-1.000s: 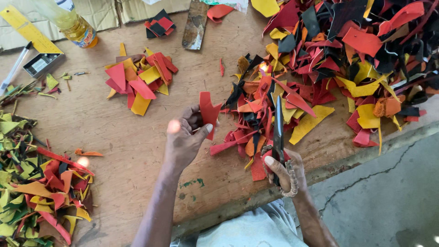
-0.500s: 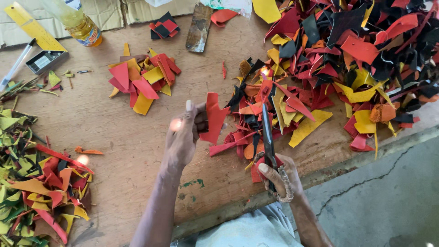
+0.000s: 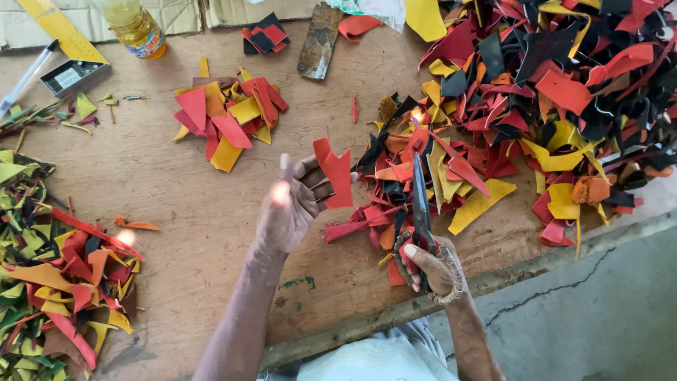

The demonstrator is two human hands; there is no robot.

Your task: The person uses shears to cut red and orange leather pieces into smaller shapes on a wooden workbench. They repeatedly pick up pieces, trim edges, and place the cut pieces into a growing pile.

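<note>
My left hand (image 3: 289, 204) holds a red scrap piece (image 3: 336, 171) pinched between fingers and thumb, lifted above the wooden board (image 3: 190, 190). My right hand (image 3: 430, 267) grips the handles of a pair of dark scissors (image 3: 421, 204), blades pointing away from me and closed, just right of the red piece. A big heap of red, yellow, orange and black scraps (image 3: 536, 92) spreads across the right of the board, reaching under the scissors.
A small sorted pile of red and yellow pieces (image 3: 229, 116) lies at centre left. A mixed pile with green strips (image 3: 49, 275) fills the left edge. A yellow bottle (image 3: 137, 28), a small metal tin (image 3: 70, 74) and a yellow ruler (image 3: 60, 28) sit at the back left.
My left hand has lifted the red piece higher and turned it upright. The scissors in my right hand shifted slightly left, closer to the piece.
</note>
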